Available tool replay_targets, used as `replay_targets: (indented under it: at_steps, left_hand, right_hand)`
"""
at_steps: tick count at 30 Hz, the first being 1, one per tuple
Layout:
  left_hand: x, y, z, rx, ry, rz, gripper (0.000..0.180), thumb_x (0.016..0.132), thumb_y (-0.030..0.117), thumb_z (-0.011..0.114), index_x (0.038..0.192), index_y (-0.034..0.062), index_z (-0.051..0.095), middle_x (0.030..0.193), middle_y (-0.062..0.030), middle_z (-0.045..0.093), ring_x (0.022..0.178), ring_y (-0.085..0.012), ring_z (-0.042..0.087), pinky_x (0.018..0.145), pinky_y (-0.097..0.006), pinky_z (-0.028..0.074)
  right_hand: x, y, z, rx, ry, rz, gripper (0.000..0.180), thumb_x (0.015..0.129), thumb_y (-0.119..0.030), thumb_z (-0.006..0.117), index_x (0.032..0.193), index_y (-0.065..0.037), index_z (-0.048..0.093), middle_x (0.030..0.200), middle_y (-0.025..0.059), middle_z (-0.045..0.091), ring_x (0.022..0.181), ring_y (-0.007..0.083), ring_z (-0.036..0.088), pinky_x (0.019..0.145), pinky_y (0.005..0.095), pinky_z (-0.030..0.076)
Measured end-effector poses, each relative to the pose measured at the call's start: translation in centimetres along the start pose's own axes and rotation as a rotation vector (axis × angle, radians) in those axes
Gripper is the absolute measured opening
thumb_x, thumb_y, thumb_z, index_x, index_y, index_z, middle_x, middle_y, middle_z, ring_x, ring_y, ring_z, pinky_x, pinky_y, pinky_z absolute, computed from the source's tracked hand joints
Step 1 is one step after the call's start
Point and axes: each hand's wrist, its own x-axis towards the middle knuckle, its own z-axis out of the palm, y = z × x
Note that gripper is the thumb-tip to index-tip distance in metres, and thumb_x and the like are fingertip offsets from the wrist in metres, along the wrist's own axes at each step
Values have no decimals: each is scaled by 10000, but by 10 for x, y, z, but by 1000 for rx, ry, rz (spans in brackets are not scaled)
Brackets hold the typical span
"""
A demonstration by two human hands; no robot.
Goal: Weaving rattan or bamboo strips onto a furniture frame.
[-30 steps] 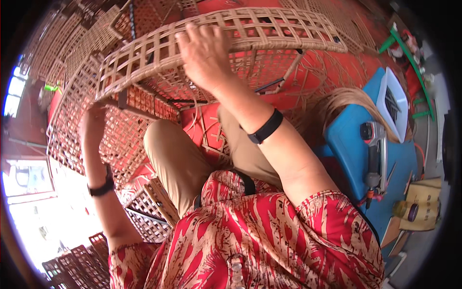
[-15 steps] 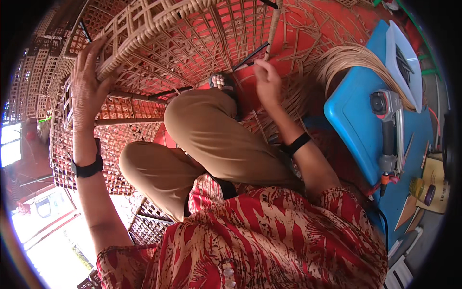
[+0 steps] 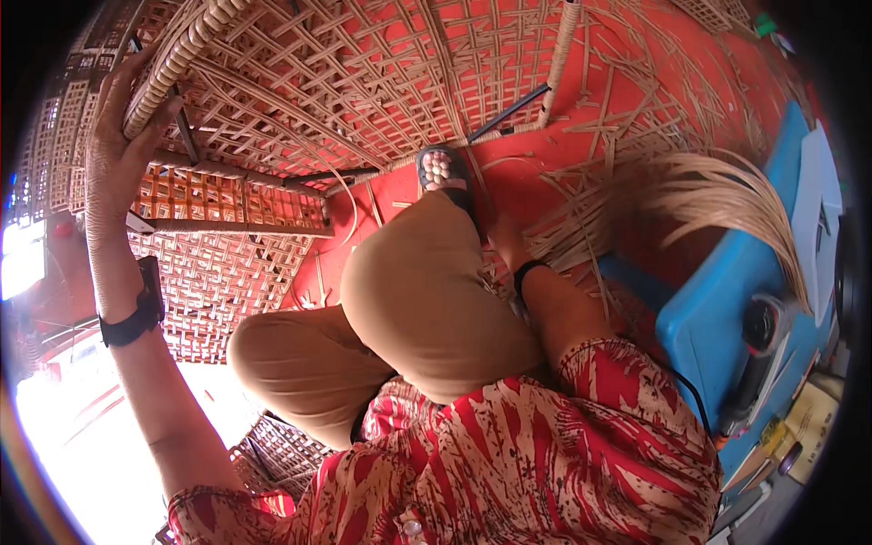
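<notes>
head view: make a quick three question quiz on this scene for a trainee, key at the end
1. Which hand is on the beige, round, wrapped cane rim?
2. True or false: the black-handled power tool lies on the blue plastic table.
3. The black wristbands are worn on: a) the left wrist only, b) the right wrist only, c) both wrists.

Key: 1. The left hand. 2. True. 3. c.

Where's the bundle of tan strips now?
Head view, right side: the bundle of tan strips drapes over the blue stand beside the white tray, right of the right hand.
</notes>
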Motion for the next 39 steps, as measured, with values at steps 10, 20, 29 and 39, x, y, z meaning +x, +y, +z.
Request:
replay_targets:
  at_steps: [10, 20, 29, 39]
  left_hand:
    - [21, -14, 2, 33, -16, -63, 557, 844, 253, 703, 1366, 195, 518, 1341, -99, 530, 1160, -257, 573, 952, -392, 479]
    - [38, -25, 15, 103, 12, 78, 517, 861, 309, 671, 1338, 160, 537, 1247, -111, 574, 1154, -262, 566, 971, -369, 431]
    - [-3, 8, 17, 185, 112, 95, 618, 794, 263, 732, 1361, 178, 500, 1357, -92, 507, 1209, -303, 539, 1020, -417, 438]
    - [-49, 36, 15, 114, 168, 99, 752, 684, 214, 782, 1373, 167, 483, 1300, -121, 517, 1191, -346, 497, 1020, -430, 399]
  right_hand:
    - [13, 17, -7, -210, -218, -2, 213, 838, -199, 624, 908, -1, 663, 856, 218, 677, 772, 356, 672, 648, 457, 527]
    - [-8, -22, -50, 1068, -358, 563, 178, 890, -211, 576, 901, -57, 665, 663, 20, 556, 516, 152, 504, 433, 307, 376]
    - [26, -21, -46, -284, -107, -454, 221, 806, -284, 627, 868, -94, 721, 687, 135, 646, 680, 253, 656, 600, 399, 511]
    - [-108, -205, -234, 63, -148, -196, 408, 835, -142, 648, 1231, -65, 593, 837, 113, 672, 650, 166, 649, 541, 302, 505]
